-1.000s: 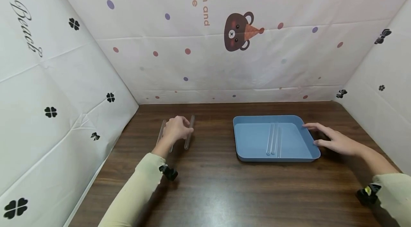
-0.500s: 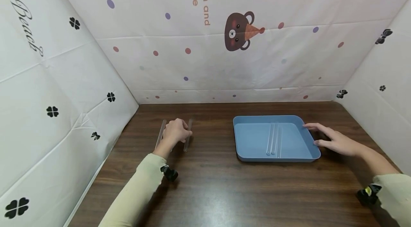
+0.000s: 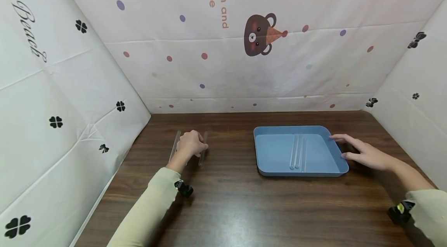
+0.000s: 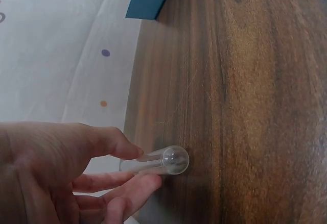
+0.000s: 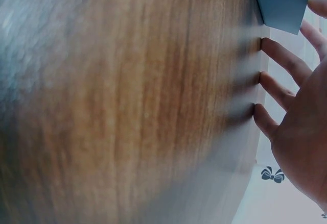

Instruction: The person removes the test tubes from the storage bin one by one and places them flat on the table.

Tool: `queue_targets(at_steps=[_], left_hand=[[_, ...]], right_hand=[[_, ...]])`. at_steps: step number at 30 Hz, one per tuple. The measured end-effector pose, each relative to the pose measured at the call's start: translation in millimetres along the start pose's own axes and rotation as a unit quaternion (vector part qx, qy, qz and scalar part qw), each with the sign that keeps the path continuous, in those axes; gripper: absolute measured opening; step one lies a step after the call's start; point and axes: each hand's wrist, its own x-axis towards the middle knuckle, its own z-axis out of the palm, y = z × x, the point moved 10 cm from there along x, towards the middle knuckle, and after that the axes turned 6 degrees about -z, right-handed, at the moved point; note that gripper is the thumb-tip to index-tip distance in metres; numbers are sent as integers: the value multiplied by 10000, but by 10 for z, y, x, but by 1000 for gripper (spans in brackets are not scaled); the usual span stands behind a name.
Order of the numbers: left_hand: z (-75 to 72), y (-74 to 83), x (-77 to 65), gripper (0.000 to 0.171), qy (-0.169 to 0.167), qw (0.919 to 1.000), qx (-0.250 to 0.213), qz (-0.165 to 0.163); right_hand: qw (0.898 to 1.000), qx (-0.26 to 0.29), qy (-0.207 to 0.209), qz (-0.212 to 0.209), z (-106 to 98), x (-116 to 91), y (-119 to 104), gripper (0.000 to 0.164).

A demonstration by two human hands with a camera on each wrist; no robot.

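Observation:
My left hand (image 3: 189, 145) pinches a clear glass test tube (image 4: 175, 160) between thumb and fingers, its round end close over the wood in the left wrist view. A second test tube (image 3: 174, 146) lies just left of this hand, and a bit of another shows from under the wrist. At the right, the blue tray (image 3: 276, 150) bears several clear test tubes (image 3: 297, 152) side by side. My right hand (image 3: 366, 154) rests at the tray's right side, thumb and index finger touching its rim. In the right wrist view the other fingertips (image 5: 263, 76) stand on the table.
The dark wooden table (image 3: 227, 200) meets a white printed cloth wall (image 3: 223, 76) at the back. Similar cloth walls rise at the left (image 3: 87, 95) and right (image 3: 419, 123). Each wrist wears a small black camera.
My left hand has lowered slightly, bringing the pinched test tube a little down and to the left. The right hand and the tray have stayed put.

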Motion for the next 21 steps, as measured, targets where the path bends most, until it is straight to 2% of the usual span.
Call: queue_targets(at_steps=[4, 7, 11, 13, 14, 19, 21], left_hand=[[38, -35, 43, 36, -60, 10000, -14, 3], [18, -16, 7, 36, -71, 10000, -7, -28], [-119, 91, -196, 33, -25, 9999, 53, -100], [-156, 106, -240, 32, 73, 9999, 78, -26], [-214, 148, -327, 32, 44, 10000, 51, -65], [-287, 212, -470, 34, 32, 10000, 19, -67], [-295, 219, -476, 34, 26, 10000, 20, -42]], right_hand=[[10000, -17, -1, 2, 4, -3, 9, 60], [10000, 5, 3, 9, 7, -7, 22, 60], [10000, 43, 1, 63, 12, -12, 51, 62], [9999, 45, -2, 93, 12, -13, 62, 62], [9999, 41, -2, 99, 11, -12, 65, 62], [9999, 37, -5, 111, 10, -9, 63, 62], [9999, 52, -12, 107, 12, -7, 58, 62]])
